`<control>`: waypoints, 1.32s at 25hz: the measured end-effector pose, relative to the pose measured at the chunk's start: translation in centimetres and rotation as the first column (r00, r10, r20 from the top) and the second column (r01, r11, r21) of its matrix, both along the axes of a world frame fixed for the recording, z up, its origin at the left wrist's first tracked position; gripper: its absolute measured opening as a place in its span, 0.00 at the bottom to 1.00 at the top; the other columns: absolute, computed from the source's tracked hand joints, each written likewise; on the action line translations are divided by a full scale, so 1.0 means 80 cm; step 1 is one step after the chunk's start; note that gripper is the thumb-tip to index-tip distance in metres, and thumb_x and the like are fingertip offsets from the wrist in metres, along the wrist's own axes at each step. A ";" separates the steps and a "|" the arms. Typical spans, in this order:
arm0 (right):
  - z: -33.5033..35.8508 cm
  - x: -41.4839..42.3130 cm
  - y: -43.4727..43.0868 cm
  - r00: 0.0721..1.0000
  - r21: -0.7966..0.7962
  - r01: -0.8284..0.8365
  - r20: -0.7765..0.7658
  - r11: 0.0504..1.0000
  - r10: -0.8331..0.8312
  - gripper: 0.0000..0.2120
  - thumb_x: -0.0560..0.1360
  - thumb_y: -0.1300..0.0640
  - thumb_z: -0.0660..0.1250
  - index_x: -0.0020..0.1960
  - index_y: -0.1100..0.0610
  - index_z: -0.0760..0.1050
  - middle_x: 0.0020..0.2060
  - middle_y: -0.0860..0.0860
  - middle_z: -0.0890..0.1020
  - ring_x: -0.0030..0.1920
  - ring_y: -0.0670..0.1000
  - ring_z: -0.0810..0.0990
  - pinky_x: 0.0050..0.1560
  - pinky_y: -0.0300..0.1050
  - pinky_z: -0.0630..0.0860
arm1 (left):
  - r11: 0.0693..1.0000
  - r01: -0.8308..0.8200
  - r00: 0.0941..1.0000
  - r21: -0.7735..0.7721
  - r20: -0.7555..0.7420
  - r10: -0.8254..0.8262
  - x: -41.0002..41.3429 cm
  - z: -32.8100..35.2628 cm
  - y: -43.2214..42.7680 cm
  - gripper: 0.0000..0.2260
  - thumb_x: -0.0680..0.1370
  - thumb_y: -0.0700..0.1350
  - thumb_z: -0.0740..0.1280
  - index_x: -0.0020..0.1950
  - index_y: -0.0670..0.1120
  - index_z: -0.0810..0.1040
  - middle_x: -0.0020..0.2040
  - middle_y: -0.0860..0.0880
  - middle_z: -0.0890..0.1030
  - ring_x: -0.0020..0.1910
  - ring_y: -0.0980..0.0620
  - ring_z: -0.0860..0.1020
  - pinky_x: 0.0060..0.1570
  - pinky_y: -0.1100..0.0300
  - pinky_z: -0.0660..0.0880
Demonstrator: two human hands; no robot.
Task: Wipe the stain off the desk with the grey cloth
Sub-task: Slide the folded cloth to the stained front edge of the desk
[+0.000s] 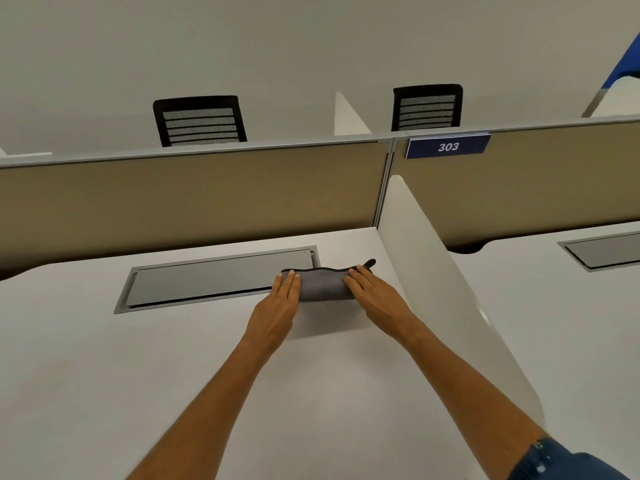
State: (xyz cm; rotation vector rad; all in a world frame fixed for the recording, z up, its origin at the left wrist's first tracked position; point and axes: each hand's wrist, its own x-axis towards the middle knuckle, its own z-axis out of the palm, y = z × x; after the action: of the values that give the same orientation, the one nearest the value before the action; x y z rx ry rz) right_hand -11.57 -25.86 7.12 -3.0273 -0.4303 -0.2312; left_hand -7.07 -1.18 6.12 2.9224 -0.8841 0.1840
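Hands flat on grey cloth; no stain discernible.

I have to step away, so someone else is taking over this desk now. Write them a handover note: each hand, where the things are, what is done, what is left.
Left hand: flat, fingers extended, pressing the left end of the grey cloth. Nothing gripped.
Right hand: flat on the cloth's right end, likewise open.
Cloth: folded into a narrow strip, lying on the white desk between the grey cable hatch and the white side divider, its left end at the hatch's right edge.
Done: cloth is down on the desk under both hands.
Left: no stain shows on the bare desk; it may lie under the cloth. Wipe, lift and check.
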 end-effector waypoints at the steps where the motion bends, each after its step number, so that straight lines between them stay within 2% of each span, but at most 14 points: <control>1: 0.008 -0.018 0.003 1.000 0.003 0.013 -0.009 1.000 -0.013 0.33 0.60 0.73 0.82 0.63 0.68 0.77 0.61 0.67 0.81 0.61 0.68 0.81 0.55 0.59 0.81 | 1.000 0.003 1.000 -0.008 0.018 -0.003 -0.016 0.010 0.001 0.39 0.53 0.25 0.80 0.64 0.30 0.78 0.62 0.32 0.81 0.57 0.31 0.82 0.29 0.53 0.81; 6: 0.045 -0.116 0.020 0.997 -0.009 0.065 -0.034 0.998 -0.065 0.35 0.58 0.71 0.83 0.63 0.67 0.78 0.60 0.65 0.82 0.60 0.66 0.82 0.55 0.58 0.81 | 0.999 0.027 1.000 -0.033 0.005 -0.027 -0.105 0.047 0.010 0.40 0.52 0.28 0.83 0.64 0.31 0.78 0.61 0.33 0.82 0.56 0.33 0.82 0.33 0.52 0.82; 10: 0.057 -0.194 0.031 0.994 -0.055 0.107 -0.032 0.993 -0.109 0.35 0.60 0.73 0.81 0.65 0.65 0.77 0.62 0.65 0.81 0.64 0.66 0.80 0.63 0.60 0.76 | 0.996 0.075 0.997 -0.040 -0.016 -0.076 -0.179 0.057 0.020 0.38 0.55 0.32 0.84 0.64 0.31 0.78 0.60 0.33 0.82 0.56 0.34 0.83 0.46 0.46 0.82; 14: 0.056 -0.272 0.043 0.988 -0.167 0.142 -0.042 0.976 -0.151 0.33 0.62 0.72 0.80 0.66 0.64 0.76 0.64 0.64 0.80 0.67 0.66 0.77 0.70 0.60 0.69 | 0.994 0.108 0.992 -0.032 -0.062 -0.109 -0.251 0.046 0.024 0.37 0.56 0.32 0.84 0.65 0.30 0.77 0.61 0.32 0.81 0.57 0.33 0.83 0.50 0.45 0.81; 16: 0.052 -0.308 0.044 0.989 -0.219 0.132 -0.038 0.967 -0.143 0.31 0.63 0.71 0.79 0.64 0.64 0.76 0.64 0.63 0.80 0.67 0.64 0.77 0.71 0.58 0.67 | 0.993 0.118 0.990 -0.028 -0.078 -0.119 -0.284 0.033 0.023 0.37 0.57 0.32 0.83 0.64 0.30 0.77 0.61 0.32 0.81 0.57 0.33 0.83 0.53 0.44 0.80; 20: 0.043 -0.355 0.032 0.996 -0.305 0.061 -0.049 0.951 -0.080 0.30 0.60 0.69 0.82 0.61 0.64 0.79 0.62 0.62 0.82 0.64 0.62 0.80 0.70 0.56 0.71 | 0.988 0.153 0.983 -0.013 -0.097 -0.153 -0.332 0.001 0.011 0.34 0.59 0.32 0.82 0.64 0.31 0.78 0.61 0.32 0.81 0.58 0.35 0.83 0.58 0.42 0.79; 25: 0.013 -0.390 -0.004 1.000 -0.286 -0.025 -0.016 0.958 0.021 0.29 0.66 0.71 0.76 0.66 0.63 0.77 0.66 0.62 0.79 0.68 0.62 0.77 0.71 0.56 0.70 | 0.981 0.189 0.978 0.039 -0.100 -0.184 -0.374 -0.035 -0.014 0.31 0.62 0.34 0.80 0.64 0.32 0.79 0.61 0.34 0.82 0.60 0.36 0.82 0.61 0.42 0.78; 28: -0.006 -0.413 -0.021 0.993 -0.266 -0.036 -0.120 0.963 0.004 0.33 0.63 0.70 0.80 0.67 0.61 0.78 0.67 0.59 0.79 0.68 0.60 0.78 0.69 0.54 0.70 | 0.971 0.238 0.966 0.027 -0.112 -0.234 -0.395 -0.055 -0.022 0.34 0.61 0.33 0.80 0.66 0.34 0.78 0.63 0.36 0.82 0.61 0.39 0.82 0.62 0.43 0.77; 30: -0.021 -0.430 -0.028 0.978 -0.239 -0.052 -0.207 0.970 0.002 0.39 0.58 0.69 0.83 0.67 0.58 0.78 0.65 0.57 0.81 0.66 0.57 0.80 0.67 0.51 0.73 | 0.950 0.311 0.943 -0.027 -0.112 -0.312 -0.402 -0.068 -0.019 0.37 0.64 0.33 0.79 0.72 0.35 0.72 0.67 0.38 0.79 0.64 0.42 0.80 0.68 0.48 0.73; 32: -0.034 -0.442 -0.030 0.959 -0.178 -0.029 -0.283 0.984 -0.023 0.48 0.54 0.69 0.83 0.72 0.57 0.73 0.64 0.55 0.82 0.64 0.54 0.82 0.65 0.47 0.74 | 0.923 0.373 0.914 -0.098 -0.131 -0.383 -0.404 -0.074 -0.006 0.39 0.74 0.39 0.69 0.81 0.39 0.55 0.75 0.42 0.69 0.74 0.46 0.71 0.78 0.54 0.57; 33: -0.040 -0.445 -0.033 0.953 -0.139 -0.008 -0.301 0.990 -0.035 0.51 0.54 0.70 0.83 0.74 0.56 0.69 0.65 0.55 0.81 0.64 0.53 0.81 0.64 0.46 0.75 | 0.920 0.378 0.910 -0.102 -0.143 -0.389 -0.405 -0.076 0.003 0.37 0.77 0.43 0.64 0.82 0.41 0.50 0.77 0.44 0.64 0.77 0.47 0.66 0.79 0.56 0.49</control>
State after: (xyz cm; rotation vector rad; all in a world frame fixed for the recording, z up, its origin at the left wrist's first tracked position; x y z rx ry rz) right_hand -47.19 -28.47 3.95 -3.1231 -0.4141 0.2735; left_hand -39.43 -0.96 0.07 2.5833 -1.3636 -0.0470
